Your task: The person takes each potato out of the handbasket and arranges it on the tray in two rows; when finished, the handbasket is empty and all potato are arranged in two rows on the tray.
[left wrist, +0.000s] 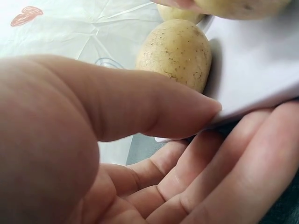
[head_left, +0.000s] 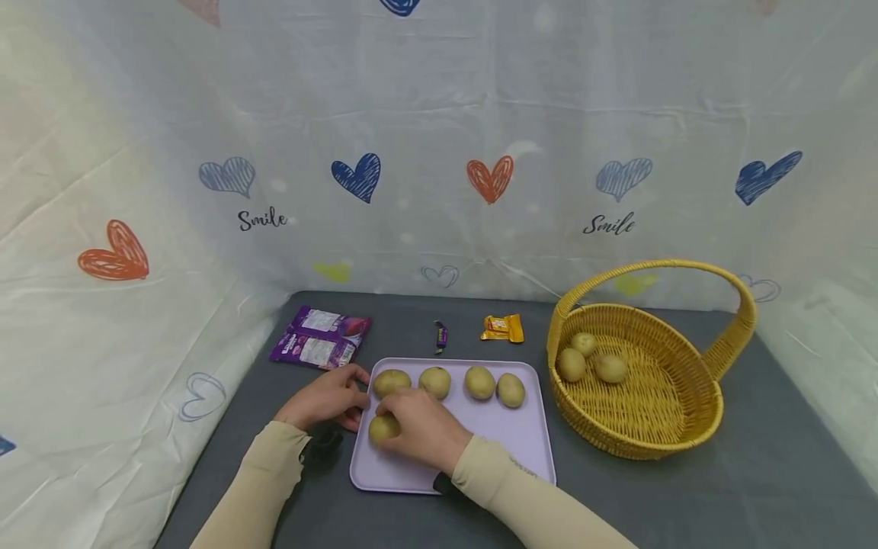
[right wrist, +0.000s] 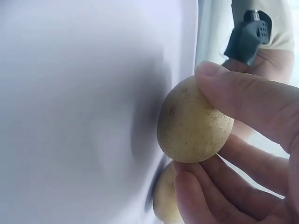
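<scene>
My right hand [head_left: 427, 428] pinches a potato [right wrist: 195, 123] between thumb and fingers, close over the left part of a pale lilac tray [head_left: 482, 435]. At the tray's left edge my left hand [head_left: 329, 400] grips the rim, the thumb [left wrist: 182, 109] on top and the fingers below. Several more potatoes form a row along the tray's far side, among them one at the far left corner [head_left: 392, 382] and one toward the right [head_left: 511, 390]. In the left wrist view, a potato [left wrist: 176, 53] lies just beyond the thumb.
Right of the tray stands a yellow wicker basket [head_left: 634, 450] with a tall handle and three potatoes [head_left: 610, 368] inside. Behind the tray lie a purple packet [head_left: 321, 337], a small purple wrapped sweet [head_left: 440, 336] and an orange packet [head_left: 503, 329]. A printed curtain [head_left: 425, 91] hangs behind the table.
</scene>
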The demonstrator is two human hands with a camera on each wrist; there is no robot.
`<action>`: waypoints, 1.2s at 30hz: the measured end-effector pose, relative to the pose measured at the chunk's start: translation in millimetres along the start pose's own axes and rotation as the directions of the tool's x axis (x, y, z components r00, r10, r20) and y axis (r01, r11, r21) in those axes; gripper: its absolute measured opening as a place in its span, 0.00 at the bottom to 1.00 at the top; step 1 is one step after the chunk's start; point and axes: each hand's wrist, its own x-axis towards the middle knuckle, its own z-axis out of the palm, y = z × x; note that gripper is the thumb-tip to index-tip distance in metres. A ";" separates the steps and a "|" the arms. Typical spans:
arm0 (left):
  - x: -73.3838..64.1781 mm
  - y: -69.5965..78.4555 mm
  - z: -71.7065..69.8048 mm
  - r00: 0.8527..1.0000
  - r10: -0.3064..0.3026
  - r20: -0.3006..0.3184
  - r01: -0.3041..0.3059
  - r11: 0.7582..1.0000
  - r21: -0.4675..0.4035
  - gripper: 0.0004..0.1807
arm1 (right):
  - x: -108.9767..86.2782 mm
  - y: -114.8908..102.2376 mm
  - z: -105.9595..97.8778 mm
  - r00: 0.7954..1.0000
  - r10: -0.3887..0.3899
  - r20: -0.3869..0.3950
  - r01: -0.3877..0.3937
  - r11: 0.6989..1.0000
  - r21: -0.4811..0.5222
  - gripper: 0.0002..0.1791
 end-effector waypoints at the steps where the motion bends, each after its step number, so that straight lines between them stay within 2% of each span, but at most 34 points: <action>1: 0.3 -0.2 -0.1 1.000 -0.001 0.003 0.001 1.000 -0.003 0.24 | 0.4 -0.6 1.0 1.000 -0.001 0.003 0.001 1.000 -0.003 0.20; 7: 3.1 -0.7 -1.3 1.000 0.005 0.008 -0.005 1.000 -0.002 0.24 | 1.1 -3.5 3.9 1.000 -0.011 -0.002 0.011 0.999 -0.038 0.21; 24: 3.5 -0.8 -0.7 1.000 -0.004 0.000 0.004 1.000 0.014 0.25 | -2.2 -8.2 3.5 1.000 -0.018 -0.002 0.018 1.000 -0.023 0.24; 26: 6.7 1.4 0.9 1.000 -0.001 0.006 0.001 1.000 0.016 0.25 | -3.9 -5.8 0.9 1.000 -0.006 0.002 0.006 1.000 -0.023 0.25; 31: 9.3 2.9 2.8 1.000 0.004 0.005 -0.004 0.999 0.039 0.26 | -12.0 -0.1 -13.4 1.000 0.003 0.018 -0.003 1.000 -0.013 0.28; 36: 4.8 -1.9 0.0 1.000 0.004 0.000 -0.004 0.998 0.059 0.26 | -34.7 14.2 -46.5 1.000 0.007 -0.006 -0.006 1.000 0.017 0.29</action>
